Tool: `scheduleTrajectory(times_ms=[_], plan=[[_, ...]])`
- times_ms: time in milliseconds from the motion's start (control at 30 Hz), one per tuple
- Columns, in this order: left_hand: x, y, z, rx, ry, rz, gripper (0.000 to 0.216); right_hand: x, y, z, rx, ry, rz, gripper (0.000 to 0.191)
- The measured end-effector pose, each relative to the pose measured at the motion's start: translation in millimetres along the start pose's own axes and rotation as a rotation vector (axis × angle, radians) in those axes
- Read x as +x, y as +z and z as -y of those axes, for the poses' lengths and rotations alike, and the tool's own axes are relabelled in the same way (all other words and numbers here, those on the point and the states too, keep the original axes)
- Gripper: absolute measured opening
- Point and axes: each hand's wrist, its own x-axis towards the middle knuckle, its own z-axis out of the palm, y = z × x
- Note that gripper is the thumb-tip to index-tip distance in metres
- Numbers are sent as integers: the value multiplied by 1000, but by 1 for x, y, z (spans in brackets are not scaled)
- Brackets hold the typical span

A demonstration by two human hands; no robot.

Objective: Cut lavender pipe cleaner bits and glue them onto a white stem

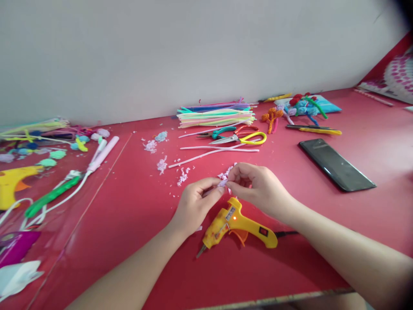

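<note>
My left hand [196, 202] and my right hand [258, 186] meet over the red table [135, 224], both pinching a small pale lilac fuzzy pipe-cleaner piece [222, 182] between fingertips. Directly below the hands lies a yellow glue gun [237, 224] with its orange light glowing, nozzle pointing down-left. Small pink and lilac fluff trimmings [182, 175] are scattered just beyond the hands.
Scissors with yellow handles [241, 138] and teal pliers [222, 131] lie by a bundle of coloured pipe cleaners [215, 115]. A black phone [336, 164] lies right. Finished pipe-cleaner flowers [301, 105] sit far right. At left: another yellow glue gun [13, 183], white cable, pompoms.
</note>
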Motion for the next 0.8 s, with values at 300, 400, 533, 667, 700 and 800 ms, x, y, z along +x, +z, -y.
scheduleTrajectory(times_ms=[300, 400, 533, 667, 700, 800], plan=[[-1, 0, 0, -4, -7, -9, 19, 0, 0, 0, -34, -11, -12, 4], [-1, 0, 2, 21, 1, -14, 18, 0, 0, 1, -44, -19, -23, 5], [-2, 1, 3, 30, 35, -33, 18, -1, 1, 0, -62, -35, -25, 3], [-2, 2, 2, 29, 58, -42, 18, 0, 2, -3, -61, -43, -27, 2], [-1, 1, 2, 25, 59, -42, 19, 0, 2, -3, -56, -47, -20, 2], [-1, 1, 1, 23, 52, -38, 19, 1, 2, -4, -56, -51, -9, 1]])
